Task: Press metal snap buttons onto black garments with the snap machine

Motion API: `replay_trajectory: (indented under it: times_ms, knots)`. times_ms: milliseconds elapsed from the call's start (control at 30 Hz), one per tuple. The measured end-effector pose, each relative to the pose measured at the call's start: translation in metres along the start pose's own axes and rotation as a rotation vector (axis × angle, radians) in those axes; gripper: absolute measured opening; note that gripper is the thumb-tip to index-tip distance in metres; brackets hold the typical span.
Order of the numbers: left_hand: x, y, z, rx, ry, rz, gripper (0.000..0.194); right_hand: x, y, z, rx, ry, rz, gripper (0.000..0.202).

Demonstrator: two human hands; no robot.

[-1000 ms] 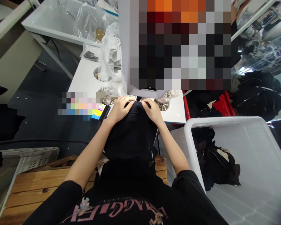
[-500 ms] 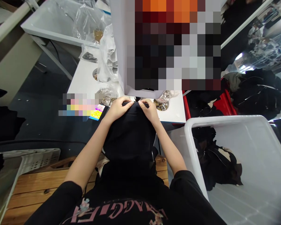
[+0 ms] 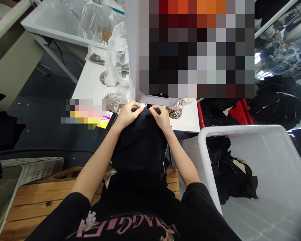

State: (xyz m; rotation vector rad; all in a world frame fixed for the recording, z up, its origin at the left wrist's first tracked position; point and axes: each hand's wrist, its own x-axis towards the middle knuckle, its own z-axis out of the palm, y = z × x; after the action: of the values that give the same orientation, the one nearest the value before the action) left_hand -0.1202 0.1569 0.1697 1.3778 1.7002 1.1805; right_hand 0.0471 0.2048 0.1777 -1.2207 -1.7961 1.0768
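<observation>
A piece of black cloth (image 3: 140,144), perhaps part of a garment, hangs from the table edge down over my lap. My left hand (image 3: 129,114) pinches its upper edge between thumb and fingers, left of the middle. On the other side, a short gap away, my right hand (image 3: 161,117) grips the same edge. Between the fingertips the cloth lies under a small dark machine part (image 3: 148,106), at the foot of a large grey housing (image 3: 134,67). Whether that part touches the cloth I cannot tell.
Metal fasteners fill a round well (image 3: 175,113) on the right of the white table (image 3: 86,90); another well (image 3: 115,106) sits left. A phone (image 3: 107,119) lies at the left edge. The white bin (image 3: 271,160) at right holds dark cloth. A wooden bench (image 3: 37,204) is beneath me.
Both hands keep their hold on the cloth edge at nearly the same place. The view has shifted slightly, and the phone's screen picture differs.
</observation>
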Motion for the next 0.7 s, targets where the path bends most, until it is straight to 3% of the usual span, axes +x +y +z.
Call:
replay_trajectory:
  times_ms: [433,700]
  knots:
    - [-0.008,0.0,0.005,0.033,0.069,0.128,0.012,-0.001,0.006,0.001,-0.027,-0.012,-0.015,0.02]
    - [-0.011,0.003,0.004,0.098,0.082,0.294,0.018,-0.001,0.008,0.0,-0.138,-0.003,-0.191,0.019]
